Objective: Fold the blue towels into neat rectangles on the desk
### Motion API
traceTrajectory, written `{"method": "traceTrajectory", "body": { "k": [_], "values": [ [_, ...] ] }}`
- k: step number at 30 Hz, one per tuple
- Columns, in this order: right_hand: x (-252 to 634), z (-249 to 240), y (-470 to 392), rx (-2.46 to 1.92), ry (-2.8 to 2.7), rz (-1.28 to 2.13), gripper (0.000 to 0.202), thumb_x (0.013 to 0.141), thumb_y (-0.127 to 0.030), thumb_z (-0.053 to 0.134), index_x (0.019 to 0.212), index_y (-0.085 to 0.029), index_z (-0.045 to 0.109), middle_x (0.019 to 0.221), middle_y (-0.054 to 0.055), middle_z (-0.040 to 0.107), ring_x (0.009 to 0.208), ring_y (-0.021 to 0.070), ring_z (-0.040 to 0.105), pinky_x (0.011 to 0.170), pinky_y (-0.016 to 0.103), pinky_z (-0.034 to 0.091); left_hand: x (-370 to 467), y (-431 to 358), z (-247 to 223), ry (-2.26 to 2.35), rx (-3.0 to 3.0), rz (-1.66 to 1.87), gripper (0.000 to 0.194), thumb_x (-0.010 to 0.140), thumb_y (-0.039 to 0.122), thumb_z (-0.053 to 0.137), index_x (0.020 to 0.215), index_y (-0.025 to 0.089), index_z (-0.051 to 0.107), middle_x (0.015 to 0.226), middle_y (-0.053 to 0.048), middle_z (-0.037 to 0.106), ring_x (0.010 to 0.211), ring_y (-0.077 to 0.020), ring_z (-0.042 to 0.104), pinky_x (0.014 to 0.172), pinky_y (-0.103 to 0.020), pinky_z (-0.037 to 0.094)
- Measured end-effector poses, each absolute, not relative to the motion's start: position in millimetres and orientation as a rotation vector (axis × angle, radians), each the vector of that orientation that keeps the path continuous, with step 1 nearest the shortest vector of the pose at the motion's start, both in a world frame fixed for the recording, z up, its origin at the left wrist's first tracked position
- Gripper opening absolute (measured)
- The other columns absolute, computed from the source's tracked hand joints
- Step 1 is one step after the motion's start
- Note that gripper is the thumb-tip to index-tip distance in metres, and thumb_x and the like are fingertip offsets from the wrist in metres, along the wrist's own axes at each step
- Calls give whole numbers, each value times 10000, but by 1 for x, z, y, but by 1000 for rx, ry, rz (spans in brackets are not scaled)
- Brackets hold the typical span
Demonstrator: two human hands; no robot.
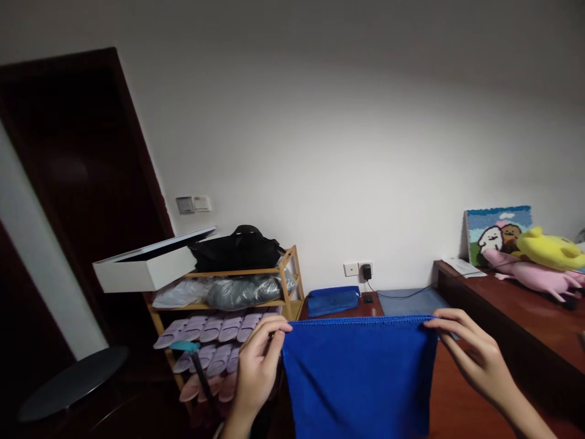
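A bright blue cloth (361, 378) hangs stretched between my two hands, its stitched top edge nearly level and its lower part cut off by the frame. My left hand (262, 360) pinches the top left corner between thumb and fingers. At the top right corner, my right hand (470, 347) pinches the cloth in the same way. Behind the cloth, a folded blue cloth (333, 300) lies on the reddish-brown table (457, 396).
At the left, a wooden rack (292, 277) holds slippers (212, 329), a black bag (237, 251) and a white box (150, 271). A round dark stool (73, 381) stands lower left. Plush toys (539, 274) and a picture (498, 231) sit on the raised ledge at right.
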State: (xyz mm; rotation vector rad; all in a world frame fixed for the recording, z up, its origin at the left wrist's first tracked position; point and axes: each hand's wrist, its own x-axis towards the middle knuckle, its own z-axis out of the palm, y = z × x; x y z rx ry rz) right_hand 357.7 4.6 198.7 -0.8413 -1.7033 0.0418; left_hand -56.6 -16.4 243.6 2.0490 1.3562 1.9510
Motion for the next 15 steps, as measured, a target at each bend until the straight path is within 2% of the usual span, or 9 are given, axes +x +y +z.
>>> {"method": "traceTrajectory", "body": {
  "k": [4, 7, 9, 11, 15],
  "values": [
    [358, 188, 17, -878, -1712, 80, 268, 1010, -391, 545, 1068, -345, 803, 1108, 95, 724, 1047, 236, 711, 708, 280, 626, -53, 10, 227, 1368, 2026, 1937, 254, 979, 401, 578, 844, 246, 727, 924, -39, 740, 928, -222, 708, 853, -323, 580],
    [352, 166, 50, -953, -1741, 131, 292, 1013, -413, 520, 1041, -322, 796, 1086, 89, 729, 1058, 245, 691, 838, 352, 615, -57, 51, 192, 1415, 2017, 1817, 247, 990, 386, 549, 888, 244, 723, 951, -41, 749, 967, -227, 715, 858, -321, 572],
    [345, 139, 81, -1017, -1771, 159, 300, 1006, -399, 504, 1038, -306, 787, 1070, 82, 735, 1065, 250, 679, 949, 409, 577, -59, 83, 159, 1489, 2045, 1687, 278, 1008, 386, 495, 918, 238, 713, 979, -52, 754, 994, -230, 714, 897, -340, 565],
    [334, 105, 116, -1113, -1804, 215, 308, 986, -349, 480, 1039, -286, 777, 1084, 81, 741, 1085, 258, 668, 996, 433, 545, -60, 115, 124, 1584, 2090, 1526, 320, 1025, 362, 417, 942, 230, 697, 1012, -64, 755, 1025, -229, 709, 948, -364, 553],
    [309, 29, 177, -1425, -1852, 347, 382, 914, -207, 420, 1040, -244, 778, 1130, 86, 751, 1107, 239, 673, 1044, 379, 499, -58, 164, 59, 1666, 2109, 1321, 327, 995, 268, 394, 912, 226, 707, 982, -64, 760, 977, -216, 726, 939, -361, 559]
  ]
}}
